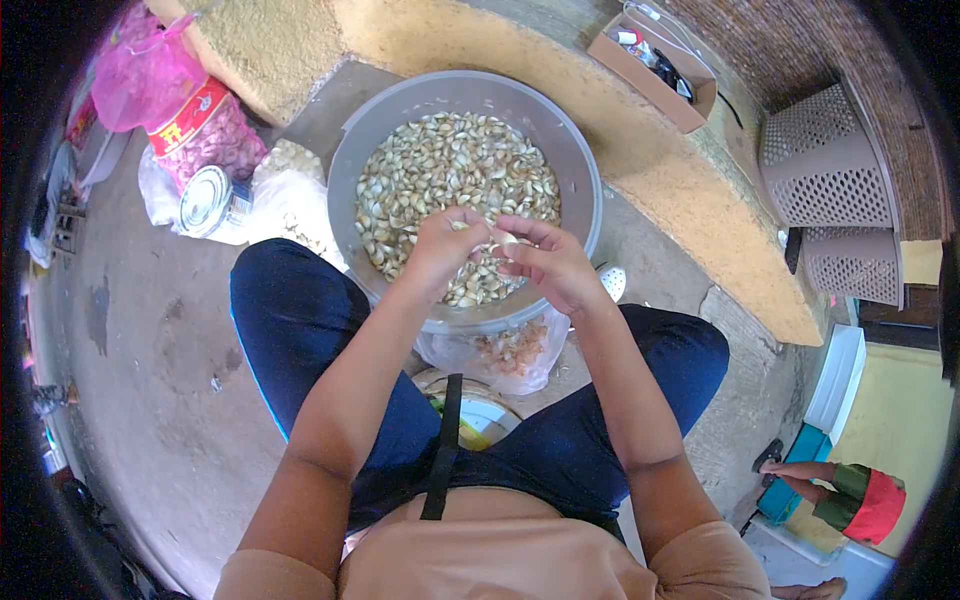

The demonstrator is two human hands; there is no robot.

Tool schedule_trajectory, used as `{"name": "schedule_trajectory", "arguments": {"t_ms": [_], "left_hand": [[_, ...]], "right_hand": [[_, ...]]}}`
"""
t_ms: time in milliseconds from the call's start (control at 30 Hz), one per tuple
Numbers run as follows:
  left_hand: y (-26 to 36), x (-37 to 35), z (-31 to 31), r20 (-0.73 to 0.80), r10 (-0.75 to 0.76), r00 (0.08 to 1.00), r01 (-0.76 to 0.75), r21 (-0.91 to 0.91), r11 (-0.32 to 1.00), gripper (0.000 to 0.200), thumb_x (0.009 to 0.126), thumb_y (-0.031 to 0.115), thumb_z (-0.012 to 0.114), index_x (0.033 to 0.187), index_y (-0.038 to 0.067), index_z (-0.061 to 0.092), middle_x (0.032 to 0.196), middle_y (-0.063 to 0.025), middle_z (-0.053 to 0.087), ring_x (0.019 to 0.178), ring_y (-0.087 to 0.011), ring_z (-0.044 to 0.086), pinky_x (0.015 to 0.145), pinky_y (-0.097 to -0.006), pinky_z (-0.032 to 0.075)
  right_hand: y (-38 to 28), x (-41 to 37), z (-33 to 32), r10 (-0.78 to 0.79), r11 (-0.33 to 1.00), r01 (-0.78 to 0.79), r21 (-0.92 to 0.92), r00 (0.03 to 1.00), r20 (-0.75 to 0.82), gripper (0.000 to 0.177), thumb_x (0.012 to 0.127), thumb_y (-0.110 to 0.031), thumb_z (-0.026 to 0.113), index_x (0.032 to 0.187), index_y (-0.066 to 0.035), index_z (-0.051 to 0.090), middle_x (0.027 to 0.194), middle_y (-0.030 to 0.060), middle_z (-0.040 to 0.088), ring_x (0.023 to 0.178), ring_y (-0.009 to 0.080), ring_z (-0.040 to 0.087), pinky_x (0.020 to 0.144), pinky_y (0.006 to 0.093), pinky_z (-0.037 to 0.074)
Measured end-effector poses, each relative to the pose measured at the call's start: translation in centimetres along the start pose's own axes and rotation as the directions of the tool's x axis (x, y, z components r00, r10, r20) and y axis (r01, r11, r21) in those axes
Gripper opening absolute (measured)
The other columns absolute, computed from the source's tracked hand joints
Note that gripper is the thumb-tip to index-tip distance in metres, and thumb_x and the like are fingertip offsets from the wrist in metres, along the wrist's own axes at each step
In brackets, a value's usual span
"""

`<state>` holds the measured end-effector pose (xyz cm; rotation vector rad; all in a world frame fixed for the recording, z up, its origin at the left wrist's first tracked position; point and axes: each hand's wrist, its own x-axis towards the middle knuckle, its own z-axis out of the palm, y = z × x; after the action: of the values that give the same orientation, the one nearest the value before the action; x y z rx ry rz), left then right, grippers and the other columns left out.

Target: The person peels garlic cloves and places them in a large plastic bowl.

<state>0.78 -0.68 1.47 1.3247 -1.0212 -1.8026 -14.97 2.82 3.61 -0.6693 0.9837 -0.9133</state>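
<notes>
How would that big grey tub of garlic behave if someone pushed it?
The grey tub would probably feel heavy, with so many garlic cloves inside. Being broad, it would more likely slide than tip. Its smooth, round outline suggests fairly stiff walls.

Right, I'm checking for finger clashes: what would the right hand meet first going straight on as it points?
The right hand would likely meet the fingertips of the left hand first, though depth is unclear here.

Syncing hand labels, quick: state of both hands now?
Left hand: closed, pinching a small, pale, clove-like piece.
Right hand: fingers curled beside it; grip can't be told.
</notes>
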Motion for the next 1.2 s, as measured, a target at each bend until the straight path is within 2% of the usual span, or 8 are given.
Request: {"name": "schedule_trajectory", "arguments": {"t_ms": [267,467,567,667,867,967,1067,1200], "left_hand": [[0.0,-0.1,-0.1,0.001,0.013,1.000,-0.013,-0.030,0.999,0.005,0.071,0.009,0.054,0.075,0.006,0.055,0.067,-0.0021,0.054,0.056,-0.0077,0.047,0.046,-0.0201,0.036],[0.8,-0.3,-0.4,-0.006,-0.103,0.995,0.102,-0.070,0.992,0.006,0.072,0.014,0.052,0.076,0.010,0.054,0.066,0.0017,0.048,0.055,-0.0070,0.044,0.043,-0.0198,0.032],[0.8,-0.2,-0.7,-0.035,-0.157,0.987,0.148,-0.185,0.971,0.006,0.067,0.009,0.054,0.071,0.003,0.056,0.060,-0.0018,0.050,0.051,-0.0087,0.044,0.048,-0.0206,0.036],[0.9,0.3,-1.5,-0.106,-0.074,0.992,0.052,-0.201,0.978,0.006,0.068,0.008,0.054,0.072,0.005,0.056,0.062,-0.0022,0.051,0.052,-0.0081,0.046,0.046,-0.0195,0.035],[0.8,-0.3,-0.5,0.040,-0.036,0.999,0.038,-0.044,0.998,0.015,0.072,0.011,0.057,0.086,0.008,0.055,0.069,0.0008,0.053,0.054,-0.0063,0.046,0.042,-0.0183,0.033],[1.0,-0.8,-0.1,0.132,-0.082,0.988,0.088,-0.039,0.995,0.017,0.073,0.015,0.059,0.088,0.006,0.055,0.069,0.0005,0.053,0.053,-0.0063,0.046,0.043,-0.0170,0.032],[1.6,-1.4,0.6,0.138,-0.078,0.987,0.091,-0.092,0.992,0.017,0.075,0.017,0.061,0.087,0.006,0.056,0.068,0.0009,0.053,0.053,-0.0060,0.045,0.043,-0.0171,0.032],[1.1,-1.1,0.4,0.150,-0.009,0.989,0.009,0.000,1.000,0.020,0.074,0.020,0.065,0.086,0.004,0.059,0.070,-0.0013,0.056,0.055,-0.0058,0.048,0.047,-0.0181,0.036]], "right_hand": [[0.3,0.0,-0.1,-0.071,0.994,0.067,-0.086,0.996,-0.044,0.030,0.076,-0.005,0.060,0.104,0.004,0.053,0.092,0.0090,0.058,0.080,0.0145,0.057,0.071,0.0262,0.048],[0.5,0.1,0.3,-0.207,0.977,0.203,-0.062,0.976,-0.073,0.028,0.077,0.000,0.057,0.105,0.003,0.053,0.094,0.0110,0.059,0.080,0.0150,0.058,0.070,0.0265,0.048],[0.1,0.0,0.6,-0.235,0.971,0.228,-0.069,0.963,-0.133,0.027,0.078,0.000,0.055,0.105,0.002,0.053,0.096,0.0118,0.059,0.081,0.0153,0.058,0.069,0.0263,0.048],[-0.3,-0.1,-0.2,-0.261,0.964,0.248,-0.096,0.950,-0.169,0.027,0.078,0.000,0.054,0.105,0.003,0.052,0.097,0.0121,0.059,0.081,0.0154,0.058,0.069,0.0255,0.048],[-0.5,-0.4,-0.4,-0.186,0.982,0.184,-0.030,0.978,-0.097,0.027,0.078,0.000,0.055,0.105,0.003,0.052,0.091,0.0099,0.059,0.082,0.0152,0.058,0.070,0.0258,0.047],[-0.7,-0.6,-0.4,-0.169,0.986,0.169,-0.010,0.982,-0.083,0.028,0.077,-0.001,0.057,0.104,0.001,0.052,0.090,0.0082,0.059,0.081,0.0146,0.057,0.071,0.0263,0.046],[-0.7,-0.6,-0.6,-0.187,0.982,0.183,-0.054,0.978,-0.087,0.030,0.074,-0.001,0.060,0.103,0.002,0.052,0.089,0.0084,0.059,0.079,0.0135,0.057,0.069,0.0247,0.047],[-0.5,-0.5,-0.9,-0.204,0.974,0.194,-0.120,0.976,-0.079,0.030,0.073,-0.001,0.061,0.102,0.000,0.053,0.089,0.0061,0.058,0.080,0.0128,0.056,0.071,0.0247,0.046]]}}
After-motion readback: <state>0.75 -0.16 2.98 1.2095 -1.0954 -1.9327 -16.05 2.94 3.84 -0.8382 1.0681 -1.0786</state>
